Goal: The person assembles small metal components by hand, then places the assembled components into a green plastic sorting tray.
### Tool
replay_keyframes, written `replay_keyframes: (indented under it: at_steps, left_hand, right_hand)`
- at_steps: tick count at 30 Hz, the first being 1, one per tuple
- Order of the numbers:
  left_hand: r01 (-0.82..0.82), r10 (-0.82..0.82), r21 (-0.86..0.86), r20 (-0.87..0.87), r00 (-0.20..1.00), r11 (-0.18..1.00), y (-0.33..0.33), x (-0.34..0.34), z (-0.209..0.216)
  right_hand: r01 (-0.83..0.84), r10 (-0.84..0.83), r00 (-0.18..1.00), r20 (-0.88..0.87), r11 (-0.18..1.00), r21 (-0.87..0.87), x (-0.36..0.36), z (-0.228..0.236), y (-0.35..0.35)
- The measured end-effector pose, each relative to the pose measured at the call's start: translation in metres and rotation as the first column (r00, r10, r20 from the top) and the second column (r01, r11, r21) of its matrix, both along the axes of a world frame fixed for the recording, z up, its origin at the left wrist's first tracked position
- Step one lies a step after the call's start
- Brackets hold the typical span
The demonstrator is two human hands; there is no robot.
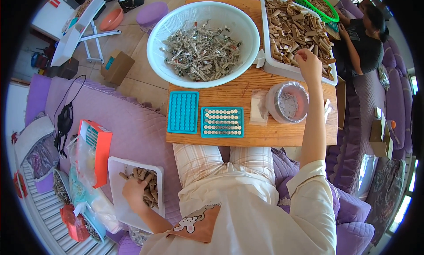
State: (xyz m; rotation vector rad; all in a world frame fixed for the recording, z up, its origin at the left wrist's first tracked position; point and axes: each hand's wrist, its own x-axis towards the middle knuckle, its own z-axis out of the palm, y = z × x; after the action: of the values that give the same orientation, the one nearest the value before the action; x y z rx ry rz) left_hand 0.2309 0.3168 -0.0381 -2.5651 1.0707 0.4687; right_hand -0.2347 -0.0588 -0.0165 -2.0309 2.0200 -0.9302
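Note:
My right hand [309,63] is over the near right part of a white tray [300,72] heaped with small brown cardboard-like pieces [291,27]. Its thumb and fingers are drawn together in a pinch; whatever is between them is too small to make out. Low on the left, my left hand [134,193] dips into a white bin [115,169] holding similar brown pieces [152,188]. Its fingers curl down among them, and what they hold is hidden. Near me on the wooden table [265,138] lie a teal tray [222,135] with rows of silvery button cells and a teal tray with bare pockets [183,111].
A large white basin [154,56] of clear-wrapped small parts stands at the table's far left. A lined tub [276,116] with small pale pieces is beside a clear bag [259,107]. A red box [104,153] rests on the sofa. Another person [364,43] sits far right by a green basket [327,17].

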Motion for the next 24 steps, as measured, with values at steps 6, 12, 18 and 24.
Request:
replay_keyframes:
  at_steps: [6, 12, 18, 24]
  left_hand:
    - [0.303, -0.350, -0.548, 0.019, 0.937, 0.780, -0.097, -0.040, 0.046]
    - [0.188, -0.672, -0.880, -0.179, 0.719, 0.436, -0.224, -0.094, 0.049]
    - [0.343, -0.628, -0.874, 0.057, 0.777, 0.345, -0.328, -0.104, 0.021]
    - [0.431, -0.624, -0.671, -0.061, 0.779, 0.603, -0.369, -0.090, 0.015]
  right_hand:
    - [-0.063, 0.119, 0.983, -0.143, 0.937, 0.344, 0.014, -0.004, -0.026]
    - [-0.066, 0.113, 0.990, -0.088, 0.906, 0.417, 0.013, -0.008, -0.026]
    - [-0.034, 0.042, 0.985, 0.168, 0.998, -0.052, 0.009, -0.005, -0.016]
    - [-0.033, -0.044, 0.724, 0.689, 0.995, 0.098, -0.007, -0.004, -0.016]
